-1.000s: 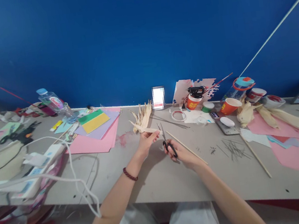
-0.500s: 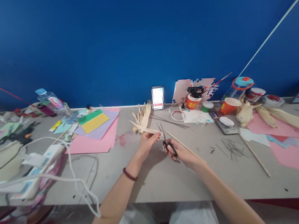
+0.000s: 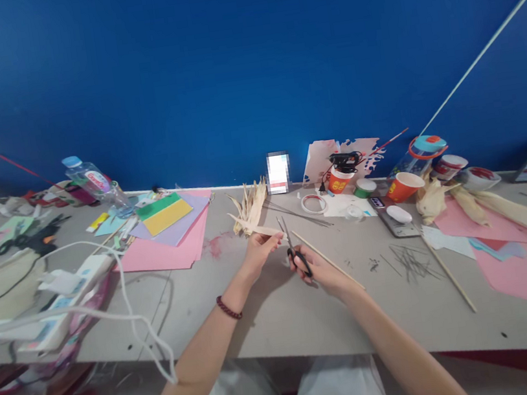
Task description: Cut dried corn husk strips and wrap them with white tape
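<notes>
Near the middle of the table, my left hand pinches a pale strip of dried husk. My right hand grips the black handles of a pair of scissors, whose blades point away from me and stand slightly apart beside the strip's right end. Just beyond my left hand lies a bundle of dried husk strips. A thin wooden stick lies on the table beside my right hand, running to its far side.
Pink paper and coloured sheets lie left, near a white power strip with a looping cable. A phone stands against the blue wall. Right are an orange cup, a white mouse and thin wires.
</notes>
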The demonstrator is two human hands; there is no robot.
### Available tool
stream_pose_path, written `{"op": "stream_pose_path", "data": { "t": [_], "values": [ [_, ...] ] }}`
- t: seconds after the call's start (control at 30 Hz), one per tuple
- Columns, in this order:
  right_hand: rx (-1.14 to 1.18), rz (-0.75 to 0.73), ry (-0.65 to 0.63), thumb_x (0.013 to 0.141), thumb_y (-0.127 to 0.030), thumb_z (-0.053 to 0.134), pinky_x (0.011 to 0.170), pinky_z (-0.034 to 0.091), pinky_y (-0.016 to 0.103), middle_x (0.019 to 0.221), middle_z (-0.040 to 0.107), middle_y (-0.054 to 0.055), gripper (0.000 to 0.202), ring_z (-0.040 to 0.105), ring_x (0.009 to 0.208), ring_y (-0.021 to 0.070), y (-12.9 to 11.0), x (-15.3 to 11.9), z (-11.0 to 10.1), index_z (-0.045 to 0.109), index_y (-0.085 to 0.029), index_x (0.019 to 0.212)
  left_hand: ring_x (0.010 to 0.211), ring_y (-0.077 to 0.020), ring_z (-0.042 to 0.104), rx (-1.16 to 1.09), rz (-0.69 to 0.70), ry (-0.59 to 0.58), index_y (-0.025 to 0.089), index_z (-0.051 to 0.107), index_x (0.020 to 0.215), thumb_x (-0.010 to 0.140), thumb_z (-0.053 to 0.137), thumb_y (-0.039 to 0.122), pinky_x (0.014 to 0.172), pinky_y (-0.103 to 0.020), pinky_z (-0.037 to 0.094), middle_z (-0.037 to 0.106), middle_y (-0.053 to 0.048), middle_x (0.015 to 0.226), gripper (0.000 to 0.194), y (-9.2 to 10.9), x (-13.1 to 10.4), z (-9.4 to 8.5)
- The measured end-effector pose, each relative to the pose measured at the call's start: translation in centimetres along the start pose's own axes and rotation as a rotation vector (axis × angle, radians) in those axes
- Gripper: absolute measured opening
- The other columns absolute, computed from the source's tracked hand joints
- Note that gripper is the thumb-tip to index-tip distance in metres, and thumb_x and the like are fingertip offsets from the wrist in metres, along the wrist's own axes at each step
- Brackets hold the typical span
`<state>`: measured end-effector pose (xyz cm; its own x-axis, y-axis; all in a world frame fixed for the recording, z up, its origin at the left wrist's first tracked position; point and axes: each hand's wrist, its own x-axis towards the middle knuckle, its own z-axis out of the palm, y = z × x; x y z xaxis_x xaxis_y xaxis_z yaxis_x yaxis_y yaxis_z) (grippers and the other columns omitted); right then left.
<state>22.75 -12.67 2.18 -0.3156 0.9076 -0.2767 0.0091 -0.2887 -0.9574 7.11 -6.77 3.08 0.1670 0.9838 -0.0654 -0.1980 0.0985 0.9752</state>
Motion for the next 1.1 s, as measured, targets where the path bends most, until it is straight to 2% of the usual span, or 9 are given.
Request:
{"op": "stream_pose_path", "data": {
  "t": [0.33, 0.73, 1.1],
  "values": [
    [0.004, -0.001, 0.016, 0.068, -0.064, 0.057, 0.034, 0.02, 0.016, 0.071, 0.051, -0.004, 0.052, 0.033, 0.04, 0.0024, -0.2, -0.07, 0.05, 0.045, -0.021, 0.094, 0.05, -0.0082, 0.046, -0.001, -0.008, 0.001, 0.013, 0.068, 0.063, 0.059, 0.074, 0.037, 0.051, -0.022, 0.036, 0.058, -0.001, 0.054, 0.025, -0.07, -0.02, 0.05],
    [0.038, -0.009, 0.002, 0.074, -0.06, 0.054, 0.037, 0.023, 0.015, 0.07, 0.05, -0.004, 0.043, 0.035, 0.043, 0.0029, -0.01, 0.07, 0.05, 0.046, -0.02, 0.089, 0.048, -0.0065, 0.045, -0.006, -0.031, 0.013, 0.011, 0.068, 0.065, 0.057, 0.075, 0.035, 0.05, -0.021, 0.036, 0.059, -0.001, 0.054, 0.026, 0.17, -0.04, 0.13],
    [0.016, -0.018, 0.011, 0.075, -0.062, 0.052, 0.037, 0.023, 0.015, 0.069, 0.051, -0.004, 0.044, 0.035, 0.043, 0.003, 0.33, 0.3, -0.02, 0.047, -0.02, 0.086, 0.049, -0.0075, 0.046, 0.007, -0.023, 0.01, 0.011, 0.068, 0.064, 0.06, 0.073, 0.037, 0.051, -0.022, 0.036, 0.059, -0.002, 0.054, 0.027, -0.06, -0.02, 0.1]
  ]
}}
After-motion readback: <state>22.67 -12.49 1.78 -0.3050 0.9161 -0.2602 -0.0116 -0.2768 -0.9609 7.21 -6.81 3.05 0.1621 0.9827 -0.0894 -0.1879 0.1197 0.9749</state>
